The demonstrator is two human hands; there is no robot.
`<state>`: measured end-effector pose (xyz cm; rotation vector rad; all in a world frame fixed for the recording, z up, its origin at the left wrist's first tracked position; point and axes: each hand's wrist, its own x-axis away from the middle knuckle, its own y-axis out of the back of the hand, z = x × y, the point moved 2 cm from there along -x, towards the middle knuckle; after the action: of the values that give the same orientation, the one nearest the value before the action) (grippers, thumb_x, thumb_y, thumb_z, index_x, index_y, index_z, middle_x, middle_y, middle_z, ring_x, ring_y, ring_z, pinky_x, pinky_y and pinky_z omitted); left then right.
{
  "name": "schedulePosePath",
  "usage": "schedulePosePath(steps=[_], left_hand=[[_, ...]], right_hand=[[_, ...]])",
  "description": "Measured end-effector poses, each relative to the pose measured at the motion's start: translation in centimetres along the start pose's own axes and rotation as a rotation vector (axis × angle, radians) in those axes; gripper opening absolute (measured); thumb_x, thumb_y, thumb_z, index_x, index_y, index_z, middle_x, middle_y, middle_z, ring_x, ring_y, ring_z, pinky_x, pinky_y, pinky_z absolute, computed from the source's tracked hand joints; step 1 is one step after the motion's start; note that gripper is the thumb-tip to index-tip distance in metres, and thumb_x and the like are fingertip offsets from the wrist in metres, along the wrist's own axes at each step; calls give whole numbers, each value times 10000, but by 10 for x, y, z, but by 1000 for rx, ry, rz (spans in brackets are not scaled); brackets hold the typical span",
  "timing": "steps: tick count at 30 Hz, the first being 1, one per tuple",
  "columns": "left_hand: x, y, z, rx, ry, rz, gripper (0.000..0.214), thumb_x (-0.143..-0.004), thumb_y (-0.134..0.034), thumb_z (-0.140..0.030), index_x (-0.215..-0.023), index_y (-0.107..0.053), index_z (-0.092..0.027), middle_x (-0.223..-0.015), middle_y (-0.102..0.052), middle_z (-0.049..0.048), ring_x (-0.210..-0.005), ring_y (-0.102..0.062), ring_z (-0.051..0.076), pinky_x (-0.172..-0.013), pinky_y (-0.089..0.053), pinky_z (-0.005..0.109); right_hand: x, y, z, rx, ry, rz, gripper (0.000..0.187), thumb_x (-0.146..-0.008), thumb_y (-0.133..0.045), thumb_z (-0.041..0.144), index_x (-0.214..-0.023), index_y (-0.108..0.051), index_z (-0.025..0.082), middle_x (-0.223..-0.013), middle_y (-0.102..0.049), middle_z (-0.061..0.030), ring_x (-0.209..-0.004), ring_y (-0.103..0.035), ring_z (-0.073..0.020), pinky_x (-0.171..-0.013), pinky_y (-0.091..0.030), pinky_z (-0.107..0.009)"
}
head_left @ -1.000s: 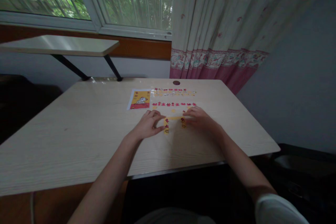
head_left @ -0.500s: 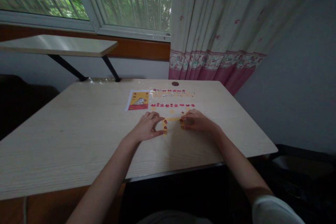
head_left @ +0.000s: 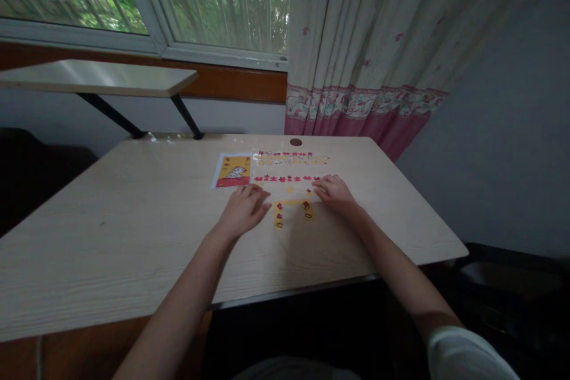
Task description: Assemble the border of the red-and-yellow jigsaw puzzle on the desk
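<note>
Plainly, our left grip (head_left: pixel 243 211) is parted, thumb away from fingers; whether our right grip (head_left: pixel 337 195) holds anything, we cannot tell. Between the two lies one three-sided yellow puzzle section (head_left: pixel 292 202); beyond the left, one picture card (head_left: pixel 233 170).

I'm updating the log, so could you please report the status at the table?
Left hand open, beside yellow puzzle section. Right hand by right end of red piece row; grip unclear. Nothing seen covering the section.
</note>
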<state>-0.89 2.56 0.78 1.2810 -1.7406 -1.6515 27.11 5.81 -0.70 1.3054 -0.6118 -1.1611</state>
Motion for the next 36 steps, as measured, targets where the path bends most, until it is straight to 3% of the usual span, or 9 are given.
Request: schedulePosePath(steps=[7,14,23,30,36], left_hand=[[1,1,3,-83,113,-17,322,-852,-457,-356,-1060,-636,-188,-1055,-549,108,-946,-481,269,-821,-420,408],[3,5,8,-181,335,-60,333,-839,-432,-343,-987,-668,-161,-956,-581,133,-941,-489,316,-763,-431,421],[3,4,8,-183,334,-61,335,-837,-429,-353,-973,-672,-166,-961,-584,127,-937,-492,314,-744,-434,413],[2,3,8,-169,315,-60,337,-832,-423,-350,-956,-677,-166,-942,-596,119,-893,-505,294,-744,-436,418],[3,4,6,-163,322,-65,332,-829,-434,-351,-952,-681,-167,-933,-602,119,-896,-507,295,-752,-435,418]], right_hand=[[2,7,-10,23,-41,-45,269,-883,-477,311,-1057,-659,215,-981,-619,-79,-914,-498,-206,-811,-359,-332],[2,12,-21,33,-100,-90,257,-874,-478,300,-1003,-680,204,-950,-632,-75,-889,-514,-211,-826,-358,-337],[4,8,-11,19,-17,29,287,-865,-512,350,-1073,-654,214,-977,-618,-83,-921,-501,-205,-825,-361,-330],[4,10,-7,26,-13,77,257,-809,-589,408,-969,-698,239,-1002,-621,-68,-936,-508,-209,-833,-366,-333],[5,11,-17,20,-4,87,239,-822,-548,265,-1017,-681,231,-993,-630,-73,-934,-516,-204,-842,-369,-336]])
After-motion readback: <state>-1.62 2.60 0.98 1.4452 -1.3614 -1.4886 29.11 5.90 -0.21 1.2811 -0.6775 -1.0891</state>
